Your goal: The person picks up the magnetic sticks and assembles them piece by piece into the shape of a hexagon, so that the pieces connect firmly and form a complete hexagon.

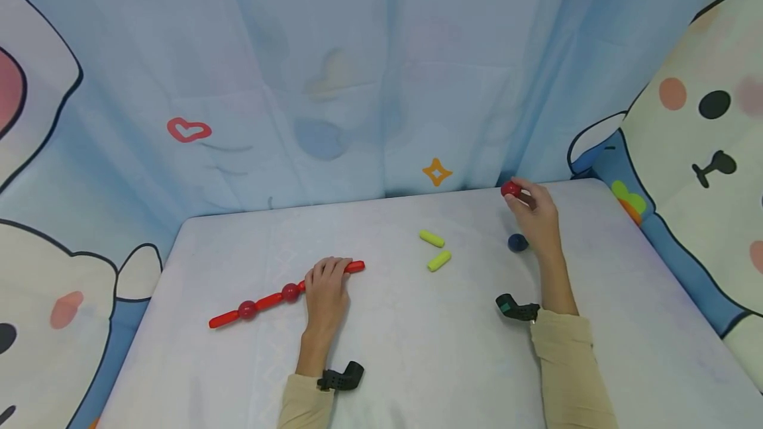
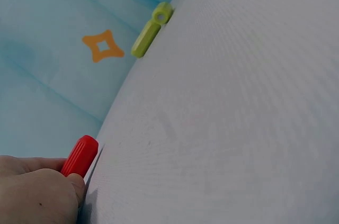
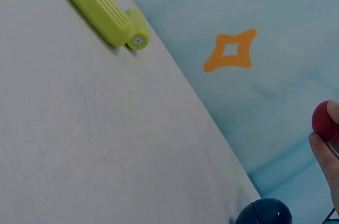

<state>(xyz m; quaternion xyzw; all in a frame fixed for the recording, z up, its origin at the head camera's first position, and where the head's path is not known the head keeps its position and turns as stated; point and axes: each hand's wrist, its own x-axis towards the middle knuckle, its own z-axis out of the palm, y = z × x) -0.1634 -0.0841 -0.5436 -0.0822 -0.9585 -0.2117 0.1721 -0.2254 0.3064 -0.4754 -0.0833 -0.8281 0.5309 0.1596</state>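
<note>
Currently, left hand (image 1: 326, 288) grips red rod-and-ball chain (image 1: 290, 292); well right of chain, right hand (image 1: 536, 218) pinches red ball (image 1: 509, 189). Likely pickup step; next move needs steady pinch.

three red balls (image 1: 290, 292), one blue (image 1: 518, 242) — two green rods (image 1: 432, 238)

"What colours did you have there?"

"My chain of rods and balls (image 1: 271, 300) was red wherever it showed, and my loose ball (image 1: 509, 189) was red too."

"And the other ball (image 1: 517, 243)?"

"Dark blue, while the two short rods (image 1: 439, 261) were yellow-green."

"Were there patterns?"

"The light blue curtain (image 1: 357, 32) carried an orange star (image 1: 437, 181), a red heart outline (image 1: 189, 138) and cartoon animals (image 1: 679, 131) outlined in black. My tabletop (image 1: 405, 343) was whitish, my sleeves (image 1: 569, 363) tan."
</note>
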